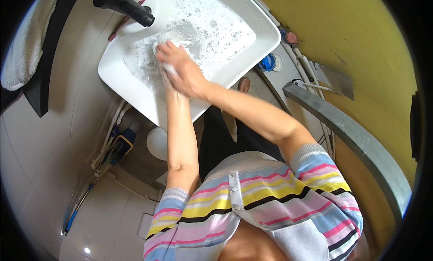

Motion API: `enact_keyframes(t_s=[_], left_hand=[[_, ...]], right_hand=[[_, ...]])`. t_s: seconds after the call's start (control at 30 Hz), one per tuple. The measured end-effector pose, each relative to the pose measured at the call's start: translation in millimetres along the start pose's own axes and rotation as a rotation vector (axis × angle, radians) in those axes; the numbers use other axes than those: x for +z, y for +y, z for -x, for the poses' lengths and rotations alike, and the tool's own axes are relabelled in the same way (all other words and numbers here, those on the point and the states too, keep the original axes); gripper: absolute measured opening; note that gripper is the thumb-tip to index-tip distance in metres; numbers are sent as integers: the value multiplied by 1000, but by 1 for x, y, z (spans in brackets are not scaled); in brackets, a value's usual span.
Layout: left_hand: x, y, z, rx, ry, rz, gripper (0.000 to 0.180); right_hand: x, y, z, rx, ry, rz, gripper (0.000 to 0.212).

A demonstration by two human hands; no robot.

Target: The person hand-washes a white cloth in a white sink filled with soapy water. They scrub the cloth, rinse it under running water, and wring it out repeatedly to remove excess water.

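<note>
A white sink (270,31) holds cloudy, sudsy water. At its left part, a wet white cloth (176,37) lies bunched up in the foam. My left hand (168,80) reaches down to the cloth and grips it; suds and my other hand hide most of its fingers. Across it from the right comes my right hand (187,73), pressed on top with its fingers curled over the cloth and white foam between them. The right fingertips are slightly blurred. Both forearms are bare and wet near the wrists.
A black faucet (131,10) juts over the sink's back left, beside a reddish toothbrush-like stick (118,28). A blue-rimmed tub (267,62) stands right of the sink. A grey metal bar (347,125) curves along the yellow wall. A white towel (29,44) hangs far left.
</note>
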State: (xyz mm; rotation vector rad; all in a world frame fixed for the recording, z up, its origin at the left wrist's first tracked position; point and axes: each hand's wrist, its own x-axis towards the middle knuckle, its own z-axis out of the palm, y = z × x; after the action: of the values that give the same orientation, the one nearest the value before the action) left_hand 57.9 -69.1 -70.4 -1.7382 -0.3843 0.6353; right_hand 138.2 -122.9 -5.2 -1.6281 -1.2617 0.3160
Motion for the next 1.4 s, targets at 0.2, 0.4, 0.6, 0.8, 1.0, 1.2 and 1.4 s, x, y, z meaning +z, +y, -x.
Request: enact_keyframes(t_s=[0.2,0.4,0.6,0.8,1.0,1.2,1.4], left_hand=[[-33,-29,5,-158,54,823,62],[-50,-53,6,337,-19,-2073,60],[-40,-97,4,522,79,-2381,54],[-28,-98,20,495,74,-2484,60],[-15,-94,30,557,102,-2571,51],[-6,-96,33,651,78,-2705,48],[-1,-102,38,621,115,-2729,48]], right_hand=[[-3,25,-25,243,-43,-25,37],[-12,4,-15,135,-203,37,42],[-37,41,-26,1018,81,-393,32],[-51,40,-30,1197,-35,-964,18],[-58,47,-37,984,-94,-753,22],[-56,57,-40,806,-452,-390,32],[-49,46,-19,859,-248,-552,22]])
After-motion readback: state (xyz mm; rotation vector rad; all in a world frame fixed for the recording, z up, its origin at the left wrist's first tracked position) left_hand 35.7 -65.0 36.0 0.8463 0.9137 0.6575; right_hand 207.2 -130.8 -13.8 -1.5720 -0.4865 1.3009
